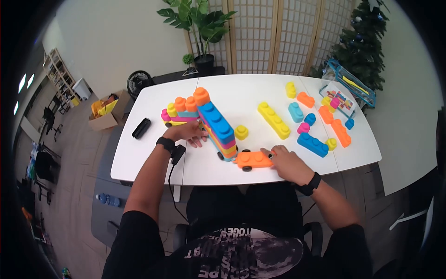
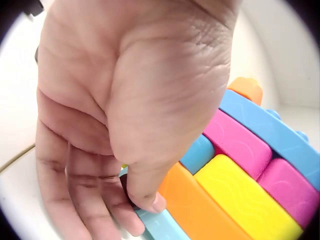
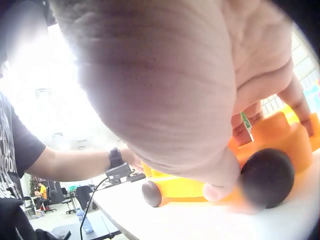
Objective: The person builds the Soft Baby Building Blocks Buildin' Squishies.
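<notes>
A tall stack of toy building blocks (image 1: 216,123) in blue, pink, yellow and orange stands on a light blue wheeled base (image 2: 162,227). My left hand (image 1: 191,132) reaches to the stack's far-left end. In the left wrist view its thumb and forefinger pinch the base around a black wheel (image 2: 131,191). My right hand (image 1: 290,163) grips the right end of an orange wheeled block car (image 1: 251,159), its thumb low by a black wheel (image 3: 268,177). The car's left end meets the base of the stack.
Behind the left hand stands a second wheeled block row (image 1: 183,111). A yellow block (image 1: 241,132), a long yellow block (image 1: 274,121), a long blue block (image 1: 312,144) and several loose blocks lie to the right. A black case (image 1: 141,128) sits on the left of the white table (image 1: 139,158).
</notes>
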Available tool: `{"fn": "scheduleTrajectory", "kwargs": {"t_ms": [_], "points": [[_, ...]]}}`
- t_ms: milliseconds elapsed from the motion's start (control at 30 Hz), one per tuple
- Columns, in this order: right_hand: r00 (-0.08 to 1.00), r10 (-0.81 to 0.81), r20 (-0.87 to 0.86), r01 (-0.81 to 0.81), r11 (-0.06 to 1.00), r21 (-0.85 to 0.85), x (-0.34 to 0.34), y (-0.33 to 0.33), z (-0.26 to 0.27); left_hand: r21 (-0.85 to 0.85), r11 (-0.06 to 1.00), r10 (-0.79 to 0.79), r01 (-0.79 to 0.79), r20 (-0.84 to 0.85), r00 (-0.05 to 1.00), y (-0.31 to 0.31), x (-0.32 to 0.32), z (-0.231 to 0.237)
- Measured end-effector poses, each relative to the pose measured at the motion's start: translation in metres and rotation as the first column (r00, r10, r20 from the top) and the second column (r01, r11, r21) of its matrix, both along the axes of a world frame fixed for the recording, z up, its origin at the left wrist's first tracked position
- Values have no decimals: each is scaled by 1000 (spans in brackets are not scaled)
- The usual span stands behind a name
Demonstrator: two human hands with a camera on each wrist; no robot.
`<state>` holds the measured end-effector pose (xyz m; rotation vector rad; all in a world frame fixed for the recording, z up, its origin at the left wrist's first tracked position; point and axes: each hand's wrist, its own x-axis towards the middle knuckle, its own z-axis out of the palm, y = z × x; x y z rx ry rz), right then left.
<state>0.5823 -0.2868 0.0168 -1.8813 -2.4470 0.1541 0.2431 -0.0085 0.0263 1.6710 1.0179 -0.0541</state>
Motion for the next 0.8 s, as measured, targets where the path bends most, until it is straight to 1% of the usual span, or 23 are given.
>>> {"fn": "scheduleTrajectory", "kwargs": {"t_ms": [67, 100, 133, 200, 300, 333, 433, 467, 500, 533, 600, 700, 733, 800], "points": [[1000, 3, -1, -3, 999, 36, 0, -2, -5, -45, 999, 13, -13, 14, 1000, 4, 1, 1], [1000, 4, -5, -4, 999, 48, 2, -1, -6, -30, 999, 21, -21, 15, 1000, 7, 3, 0], [999, -16, -28, 16, 1000, -11, 1, -2, 2, -18, 1000, 26, -26, 14, 1000, 6, 5, 0], [1000, -16, -8, 17, 999, 47, 4, -4, -8, 8, 1000, 26, -26, 21, 999, 3, 7, -6], [999, -46, 6, 45, 995, 89, -7, -16, -18, 75, 993, 81, -87, 81, 993, -12, -2, -20], [998, -57, 7, 56, 994, 91, -10, -17, -19, 101, 985, 130, -141, 107, 986, -21, -1, -19], [996, -91, 26, 87, 989, 121, -18, -20, -26, 302, 939, 121, -162, 150, 981, -27, -10, -45], [995, -98, 34, 93, 989, 112, -21, -22, -25, 338, 922, 150, -187, 133, 980, -31, -11, -48], [994, -105, 36, 100, 988, 122, -23, -25, -26, 344, 909, 185, -235, 172, 968, -37, -10, -54], [993, -110, 38, 104, 986, 131, -25, -26, -26, 348, 894, 221, -284, 210, 953, -51, -8, -45], [993, -112, 45, 104, 982, 160, -26, -26, -30, 359, 873, 242, -329, 268, 933, -76, -5, -27], [991, -129, 35, 125, 987, 102, -30, -25, -28, 228, 898, 312, -376, 272, 910, -87, -8, -30], [991, -127, 34, 123, 987, 108, -31, -24, -28, 233, 906, 301, -353, 232, 925, -94, -7, -29], [993, -117, 28, 113, 986, 122, -31, -20, -31, 236, 920, 232, -313, 317, 920, -103, 0, -35]]}}
